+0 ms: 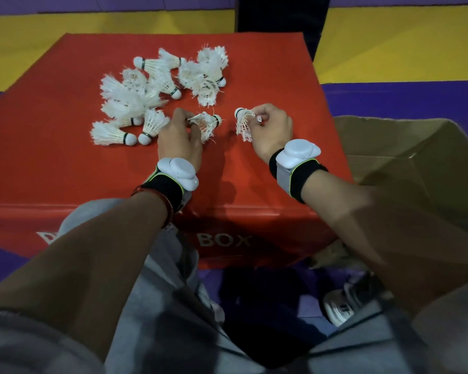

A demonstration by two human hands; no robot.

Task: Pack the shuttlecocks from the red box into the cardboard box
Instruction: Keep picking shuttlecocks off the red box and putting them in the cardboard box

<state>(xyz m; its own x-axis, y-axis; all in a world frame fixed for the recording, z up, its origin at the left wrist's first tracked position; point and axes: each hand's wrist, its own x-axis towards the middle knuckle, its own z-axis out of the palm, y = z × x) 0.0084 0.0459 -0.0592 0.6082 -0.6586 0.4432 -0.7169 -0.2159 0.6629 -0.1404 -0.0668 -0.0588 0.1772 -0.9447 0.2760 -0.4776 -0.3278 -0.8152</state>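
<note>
Left hand (179,139) pinches a shuttlecock (206,124), right hand (272,128) a second shuttlecock (243,122), over the red box (65,171). Their pile (135,101) lies far left, the cardboard box (416,157) right.

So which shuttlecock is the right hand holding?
Start at the big red box, on its side nearest the cardboard box. There the right hand pinches a frayed shuttlecock by its feathers, cork pointing away; it is the rightmost one, apart from the pile.

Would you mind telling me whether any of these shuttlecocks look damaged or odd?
Yes. The left hand grips a shuttlecock with ragged, broken feathers; the right hand pinches a second shuttlecock just as frayed. The far cluster on the red box looks tattered too; the left pile looks fuller.
</note>
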